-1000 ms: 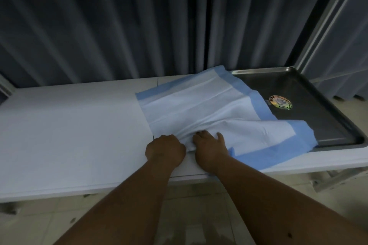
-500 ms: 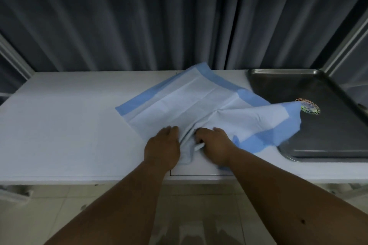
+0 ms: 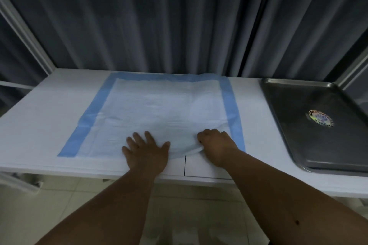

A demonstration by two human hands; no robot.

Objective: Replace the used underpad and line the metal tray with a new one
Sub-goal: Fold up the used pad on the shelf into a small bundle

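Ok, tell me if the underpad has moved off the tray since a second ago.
Yes. The underpad has gone leftward, clear of the tray, and lies spread flat on the table.

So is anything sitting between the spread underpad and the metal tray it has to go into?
Nothing visible. The underpad lies flat on the white table under the left hand and right hand. Only bare tabletop separates it from the metal tray, whose only content is a round sticker.

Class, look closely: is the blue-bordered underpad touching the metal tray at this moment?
Apart. The head view shows a bare strip of white table between the underpad and the metal tray.
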